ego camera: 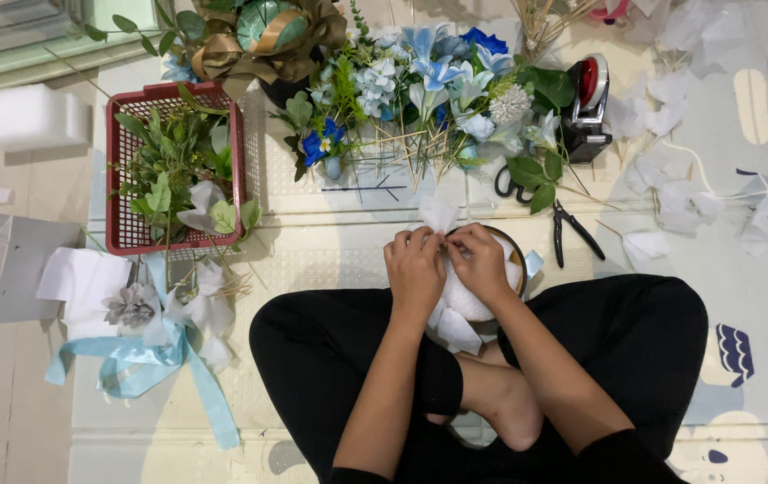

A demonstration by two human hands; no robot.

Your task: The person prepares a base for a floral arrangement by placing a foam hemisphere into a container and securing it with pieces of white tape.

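Observation:
I sit cross-legged on a floor mat. My left hand (414,269) and my right hand (481,263) meet over a round wooden-rimmed container (518,257) filled with white material. Both hands pinch a piece of white tissue paper (439,213) that sticks up from the container's far edge. More white paper (456,330) hangs from the container's near side over my legs.
A pile of blue and white artificial flowers (438,85) lies ahead. Beside it are scissors (511,185), black pliers (572,229) and a red-and-black tape dispenser (586,108). A red basket (124,235) of leaves and a light blue ribbon (146,363) lie left. White paper scraps (684,202) lie right.

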